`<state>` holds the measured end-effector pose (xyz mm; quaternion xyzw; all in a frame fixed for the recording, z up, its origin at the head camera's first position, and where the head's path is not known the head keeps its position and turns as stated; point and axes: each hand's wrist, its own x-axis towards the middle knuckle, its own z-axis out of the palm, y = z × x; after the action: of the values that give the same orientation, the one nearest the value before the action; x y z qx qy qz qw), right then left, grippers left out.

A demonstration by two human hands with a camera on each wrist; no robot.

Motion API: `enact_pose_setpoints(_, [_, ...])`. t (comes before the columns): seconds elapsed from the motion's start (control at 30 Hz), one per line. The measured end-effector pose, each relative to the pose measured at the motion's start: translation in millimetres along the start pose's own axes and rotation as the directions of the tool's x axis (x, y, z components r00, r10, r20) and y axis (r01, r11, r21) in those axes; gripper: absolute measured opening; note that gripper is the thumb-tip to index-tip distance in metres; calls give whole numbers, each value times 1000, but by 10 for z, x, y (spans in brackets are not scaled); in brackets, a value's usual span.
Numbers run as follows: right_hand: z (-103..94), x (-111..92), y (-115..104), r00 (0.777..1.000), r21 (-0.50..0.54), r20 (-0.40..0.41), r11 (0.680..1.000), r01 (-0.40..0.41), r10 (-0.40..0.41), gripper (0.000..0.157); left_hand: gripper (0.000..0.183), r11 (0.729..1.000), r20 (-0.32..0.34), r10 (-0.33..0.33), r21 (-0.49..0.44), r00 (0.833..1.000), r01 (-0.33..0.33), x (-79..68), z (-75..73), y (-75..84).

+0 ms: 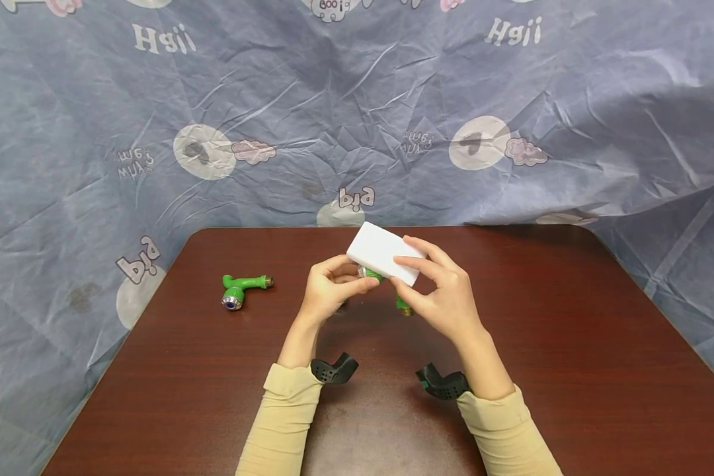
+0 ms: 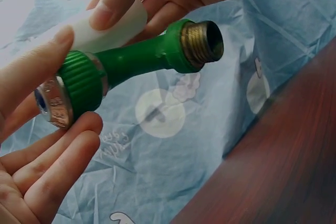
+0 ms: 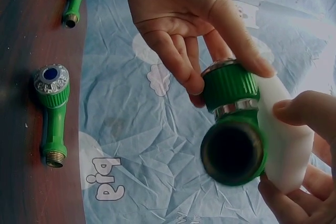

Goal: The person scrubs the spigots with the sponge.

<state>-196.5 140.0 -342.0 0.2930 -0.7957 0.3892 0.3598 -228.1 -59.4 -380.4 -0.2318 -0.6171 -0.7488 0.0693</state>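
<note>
My left hand [image 1: 324,291] grips a green tap [image 2: 86,80] by its ribbed knob, thumb on one side and fingers on the other. Silver bands ring the knob, and the spout ends in a brass thread. In my right hand [image 1: 446,291] is a white, sponge-like block [image 1: 377,251], pinched between thumb and fingers. The right wrist view shows the block [image 3: 286,145] lying against the tap's side. Seen from the head, the block covers much of the held tap. Both hands are raised over the table, close together.
A second green tap [image 1: 246,284] lies on the brown table [image 1: 184,410] to the left. Another tap [image 3: 55,119] on the table shows in the right wrist view, mostly hidden by my hands from the head. A blue printed sheet [image 1: 333,99] hangs behind the table.
</note>
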Motion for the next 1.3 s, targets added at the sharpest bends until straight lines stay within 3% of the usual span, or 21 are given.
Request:
enact_pose_setpoints(0.03, [2, 1, 0, 1000, -6, 0, 1000, 3, -3, 27, 39, 1000, 7, 8, 3, 1000, -8, 26, -40, -147])
enact_pose_setpoints(0.17, [10, 0, 4, 1000, -26, 5, 1000, 7, -7, 27, 41, 1000, 32, 12, -4, 999, -12, 17, -50, -153])
enact_pose_setpoints(0.23, [15, -4, 8, 1000, -28, 11, 1000, 5, -5, 27, 41, 1000, 32, -25, 1, 999, 25, 16, -54, -142])
enact_pose_setpoints(0.27, [18, -6, 8, 1000, -26, 12, 1000, 6, -6, 28, 41, 998, 29, -60, 6, 998, 60, -13, -21, 11])
enact_pose_setpoints(0.37, [26, -8, 11, 1000, -22, 10, 1000, 9, -9, 28, 40, 990, 31, -137, 15, 990, 137, -14, -34, 30])
enact_pose_setpoints(0.47, [27, -10, 15, 1000, -24, 6, 1000, 11, -11, 29, 42, 986, 51, -166, 6, 985, 166, -11, -46, 36])
enact_pose_setpoints(0.73, [-54, -5, 72, 998, -13, 53, 1000, 24, -24, 30, 43, 993, 11, -43, -113, 999, 44, 9, -45, 37])
enact_pose_setpoints(0.9, [-126, -6, 158, 999, -97, -48, 995, -31, 26, 28, 43, 985, -24, -7, -171, 1000, 3, 15, -41, 53])
enact_pose_setpoints(1.1, [-160, 3, 167, 976, -137, -200, 983, -118, 89, 27, 43, 982, -64, 11, -187, 998, -22, 29, -40, 56])
enact_pose_setpoints(1.2, [-137, 18, 116, 973, -80, -226, 994, -74, 54, 27, 43, 983, -97, 20, -182, 995, -38, 37, -37, 54])
enact_pose_setpoints(1.3, [-99, 29, 45, 982, -18, -187, 1000, 4, -7, 29, 40, 981, -124, 26, -189, 992, -49, 41, -34, 53])
